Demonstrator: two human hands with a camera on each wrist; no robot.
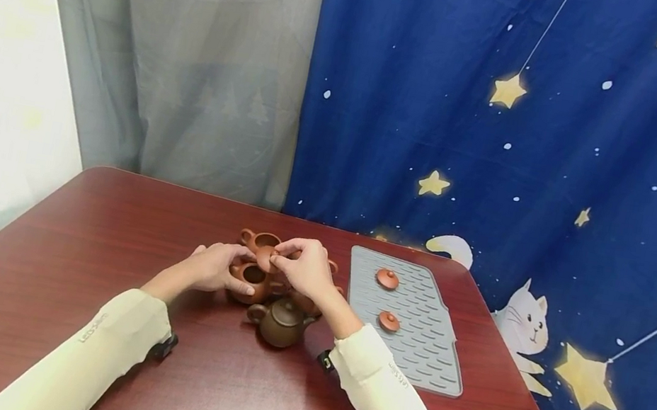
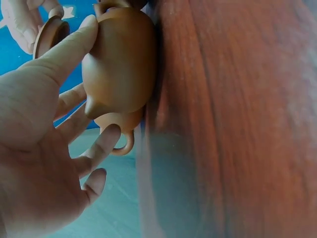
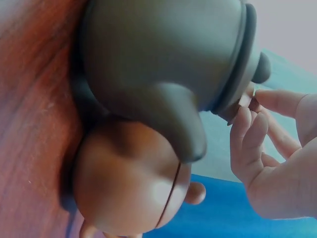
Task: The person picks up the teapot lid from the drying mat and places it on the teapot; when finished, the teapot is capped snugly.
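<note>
My left hand point(image 1: 215, 269) holds an open reddish-brown teapot point(image 2: 124, 59), thumb along its near side and other fingers reaching behind it. Just above that teapot, my right hand point(image 1: 310, 270) pinches a reddish-brown lid point(image 1: 265, 258) by its knob; in the left wrist view the lid point(image 2: 48, 38) is tilted on edge. Another lidless teapot point(image 1: 266, 241) stands behind. A dark olive-brown teapot point(image 1: 282, 324) with its lid on sits nearest me. Beside it is a lidded reddish-brown teapot point(image 3: 129, 178), mostly hidden under my right hand in the head view.
On the right lies a grey ridged mat point(image 1: 418, 348) bearing two reddish-brown lids, one farther back point(image 1: 388, 279) and one nearer point(image 1: 389, 322). The dark red table point(image 1: 101, 255) extends to the left. A blue star-patterned curtain point(image 1: 391, 136) hangs behind its far edge.
</note>
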